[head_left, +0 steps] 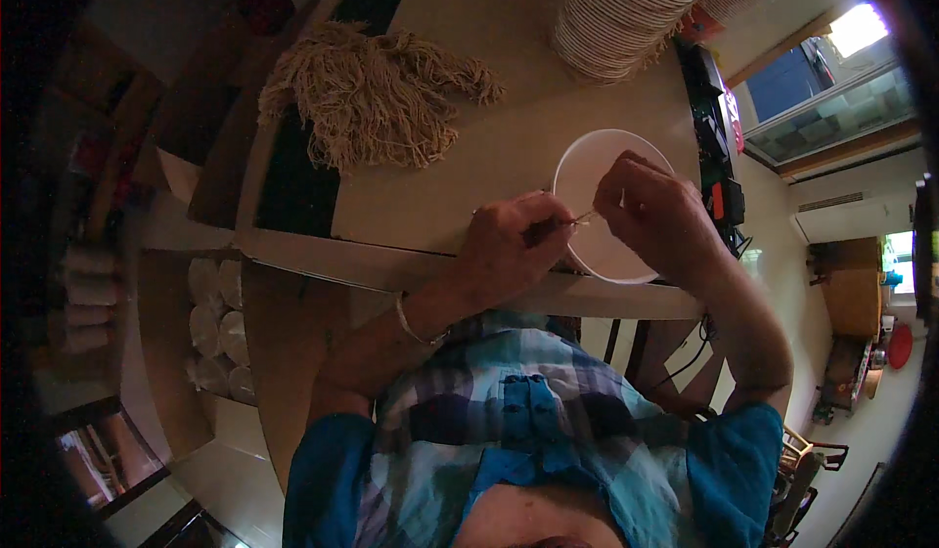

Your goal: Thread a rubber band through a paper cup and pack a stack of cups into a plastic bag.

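I have the white bucket (616,260) at the near edge of the table (421,201), its round mouth facing my camera. On the bucket's left side, I see the left hand (514,250) with thumb and fingers pinched on a thin string (584,220). The right hand (652,218) is over the bucket's mouth, fingers curled, its fingertips also pinching the string. That short length stretches between the two hands, above the left part of the bucket's rim; I cannot make out whether it touches the rim.

Farther out and to the left of the bucket, I see a loose heap of tan strands (367,93) on the table. Beyond the bucket, I have a tall stack of nested cups (626,20). Well to the bucket's left, a cardboard box (176,352) holds white round things (217,328).
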Demonstrator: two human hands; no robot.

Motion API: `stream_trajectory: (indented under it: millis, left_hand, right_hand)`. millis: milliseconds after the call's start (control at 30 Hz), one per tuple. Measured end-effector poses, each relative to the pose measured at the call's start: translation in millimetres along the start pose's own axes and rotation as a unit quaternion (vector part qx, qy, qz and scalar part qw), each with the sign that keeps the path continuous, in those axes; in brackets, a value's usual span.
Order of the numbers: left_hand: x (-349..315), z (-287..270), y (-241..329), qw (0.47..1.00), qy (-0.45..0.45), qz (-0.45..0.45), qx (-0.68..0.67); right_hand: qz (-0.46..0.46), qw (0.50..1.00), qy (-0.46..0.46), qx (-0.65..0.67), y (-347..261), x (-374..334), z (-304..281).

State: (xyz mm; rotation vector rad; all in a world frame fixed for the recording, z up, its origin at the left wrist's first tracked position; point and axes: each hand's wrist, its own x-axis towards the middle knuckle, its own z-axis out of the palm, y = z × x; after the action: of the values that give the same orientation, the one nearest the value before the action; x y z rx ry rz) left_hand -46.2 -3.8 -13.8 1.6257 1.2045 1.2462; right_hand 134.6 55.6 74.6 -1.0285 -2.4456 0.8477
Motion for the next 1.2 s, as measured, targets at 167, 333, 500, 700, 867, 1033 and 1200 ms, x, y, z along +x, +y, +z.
stream_trajectory:
  millis: [167, 333, 500, 700, 867, 1033, 1200]
  left_hand:
    - [1, -3, 4, 1.000, -0.020, -0.018, 0.007]
    - [-2, -2, 1, 1.000, 0.000, -0.004, -0.025]
    - [0, -2, 1, 1.000, -0.027, 0.002, 0.003]
    - [1, -4, 2, 1.000, -0.030, 0.005, -0.004]
    - [-2, 2, -3, 0.998, -0.016, -0.040, -0.051]
    - [-4, 3, -8, 0.979, -0.014, -0.104, -0.176]
    - [-5, -3, -9, 0.969, -0.052, -0.129, -0.206]
  right_hand:
    - [0.030, 0.997, 0.054, 0.052, -1, 1, -1]
    - [0.042, 0.998, -0.042, 0.033, -21, -2, -3]
    - [0.088, 0.992, -0.061, 0.060, 2, -7, 11]
    - [0.165, 0.965, -0.119, 0.169, 2, -5, 9]
    - [0.156, 0.957, -0.120, 0.211, 13, -6, 12]
    - [0.087, 0.984, -0.075, 0.140, 13, -7, 15]
    - [0.109, 0.982, -0.105, 0.116, 15, -9, 13]
